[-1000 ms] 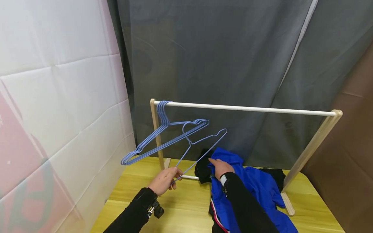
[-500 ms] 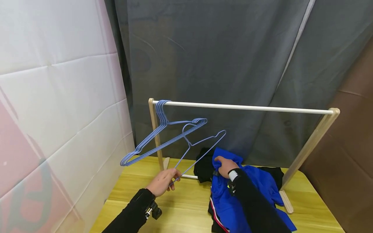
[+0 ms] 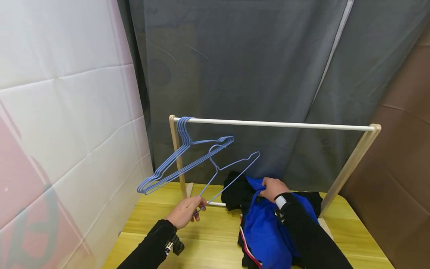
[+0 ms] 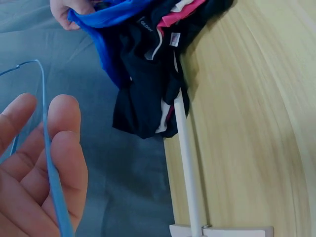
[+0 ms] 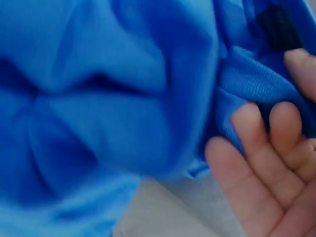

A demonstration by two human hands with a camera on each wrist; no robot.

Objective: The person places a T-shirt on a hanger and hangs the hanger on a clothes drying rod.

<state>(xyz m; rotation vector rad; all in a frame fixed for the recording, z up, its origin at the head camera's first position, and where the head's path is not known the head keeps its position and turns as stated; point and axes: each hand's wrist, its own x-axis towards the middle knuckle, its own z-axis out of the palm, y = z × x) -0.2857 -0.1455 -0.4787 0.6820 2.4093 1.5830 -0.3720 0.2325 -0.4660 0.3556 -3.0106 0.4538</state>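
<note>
My left hand point(image 3: 186, 211) holds a blue wire hanger point(image 3: 217, 169) by one end, tilted with its hook upward. In the left wrist view the hanger's wire point(image 4: 47, 128) crosses in front of the fingers. My right hand point(image 3: 274, 188) grips the upper edge of a blue garment point(image 3: 265, 231), which lies bunched on the table. Close up in the right wrist view, fingers point(image 5: 252, 133) press against folded blue cloth point(image 5: 108, 113) near a small black tag point(image 5: 279, 27). Black clothing point(image 3: 236, 192) with red and white trim lies under and beside the blue garment.
A wooden rack with a white rod point(image 3: 268, 123) stands on the yellow wood-grain table point(image 3: 208, 243). Several blue hangers point(image 3: 188, 144) hang at its left end. A white lower bar point(image 4: 185, 153) runs behind the clothes. Grey curtain point(image 3: 228, 67) and white sheeting point(image 3: 74, 112) enclose the space.
My right hand has moved to the right, drawing the blue garment's upper edge with it, so more black clothing shows. The left hand and its hanger have stayed almost still.
</note>
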